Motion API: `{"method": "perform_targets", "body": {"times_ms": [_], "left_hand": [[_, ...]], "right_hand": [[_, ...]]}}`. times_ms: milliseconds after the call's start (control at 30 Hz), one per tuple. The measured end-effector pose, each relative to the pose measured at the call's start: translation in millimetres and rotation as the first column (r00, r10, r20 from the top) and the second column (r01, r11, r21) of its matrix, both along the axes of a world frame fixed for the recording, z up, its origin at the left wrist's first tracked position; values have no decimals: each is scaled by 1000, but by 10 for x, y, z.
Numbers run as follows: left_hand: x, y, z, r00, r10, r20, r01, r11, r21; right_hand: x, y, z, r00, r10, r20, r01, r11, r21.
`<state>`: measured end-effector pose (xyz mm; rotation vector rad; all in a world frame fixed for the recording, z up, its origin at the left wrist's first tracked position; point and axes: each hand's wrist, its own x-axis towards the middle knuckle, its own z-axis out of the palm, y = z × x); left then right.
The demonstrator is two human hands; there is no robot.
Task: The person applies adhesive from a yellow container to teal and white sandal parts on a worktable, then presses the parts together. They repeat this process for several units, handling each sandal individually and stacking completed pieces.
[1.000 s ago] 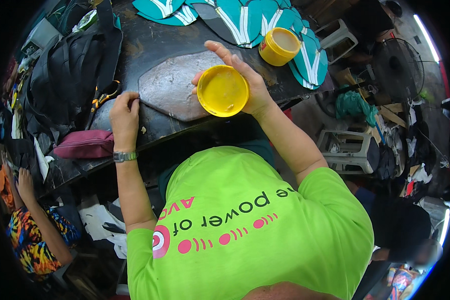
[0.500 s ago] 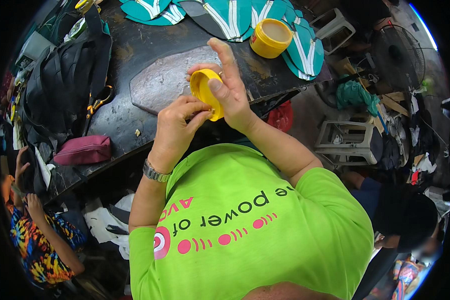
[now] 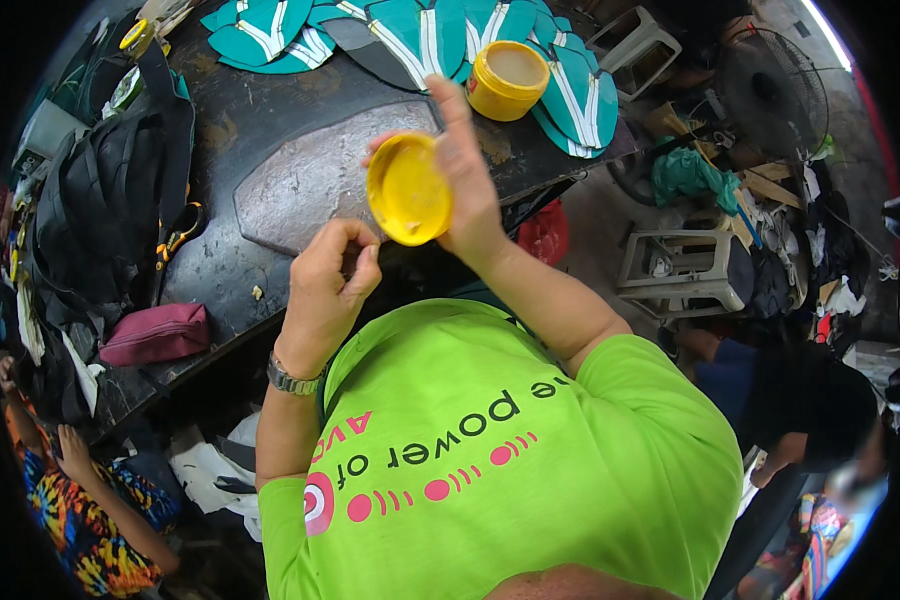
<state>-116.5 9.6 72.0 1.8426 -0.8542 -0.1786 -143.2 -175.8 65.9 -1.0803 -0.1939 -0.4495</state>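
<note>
My right hand (image 3: 462,180) holds a round yellow lid (image 3: 408,190), its inside facing me and bearing some pale residue. Just left of the lid, my left hand (image 3: 332,268) is raised with thumb and forefinger pinched together; whatever may be between the fingertips is too small to make out. Beyond the lid stands an open yellow jar (image 3: 508,80) with pale contents. Under and behind my hands a flat grey slab (image 3: 295,185) lies on the black table (image 3: 270,95).
Teal sole-shaped pieces with white straps (image 3: 410,45) line the table's far side. At left are black material (image 3: 110,190), orange-handled scissors (image 3: 182,232) and a maroon pouch (image 3: 155,335). Stools (image 3: 685,268) and a fan (image 3: 775,95) stand right. Other people sit at both sides.
My left hand has come away from the lid, moving down and left, still pinched. The lid has turned its inside more toward me in my right hand. The whole view has shifted slightly.
</note>
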Motion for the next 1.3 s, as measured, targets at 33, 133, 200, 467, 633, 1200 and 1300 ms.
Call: {"method": "perform_targets", "body": {"times_ms": [33, 133, 200, 467, 633, 1200, 1300], "left_hand": [[6, 41, 3, 1000, 17, -14, -17, 1000, -19], [36, 146, -2, 1000, -5, -29, 5, 1000, -10], [30, 186, -28, 998, -64, -10, 64, 995, 79], [3, -27, -103, 978, -130, 163, 117, 989, 86], [15, -159, 86, 989, -36, 144, 45, 997, -64], [100, -401, 77, 972, -44, 230, 33, 998, 54], [136, -370, 127, 993, -90, 77, 90, 996, -2]], "right_hand": [[2, -79, 35, 1000, 18, -17, -16, 993, 113], [24, -299, 92, 997, 50, -56, -34, 968, 250], [17, -398, 97, 996, 80, -40, -67, 965, 252], [14, -518, 176, 985, 108, -136, -76, 972, 223], [7, -351, 129, 981, 167, -95, -152, 977, 147], [40, 37, -26, 992, -105, 68, 120, 950, -289], [6, 24, 55, 994, -84, 73, 100, 965, -242]]}}
